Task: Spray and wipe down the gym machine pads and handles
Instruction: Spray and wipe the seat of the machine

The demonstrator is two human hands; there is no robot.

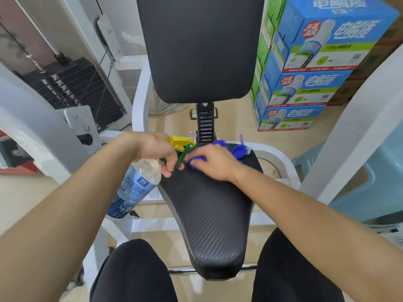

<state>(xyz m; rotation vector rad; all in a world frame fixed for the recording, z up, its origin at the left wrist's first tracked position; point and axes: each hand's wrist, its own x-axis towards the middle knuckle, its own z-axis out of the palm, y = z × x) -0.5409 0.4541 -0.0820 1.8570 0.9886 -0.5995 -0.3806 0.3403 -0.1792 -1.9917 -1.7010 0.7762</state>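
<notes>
My left hand point(156, 152) grips the neck of a clear spray bottle point(136, 186) with a blue label and a yellow-green trigger head, held beside the left edge of the black seat pad point(209, 216). My right hand point(210, 163) presses a blue cloth point(236, 150) onto the far end of the seat pad; the hand is motion-blurred and covers much of the cloth. The black back pad point(199, 46) stands upright behind the seat.
The white machine frame point(139, 101) surrounds the seat, with a black weight stack point(80, 88) at the left. Stacked blue drink cartons point(305, 83) stand at the right rear. A pale blue plastic stool point(370, 184) sits at the right. My legs are below.
</notes>
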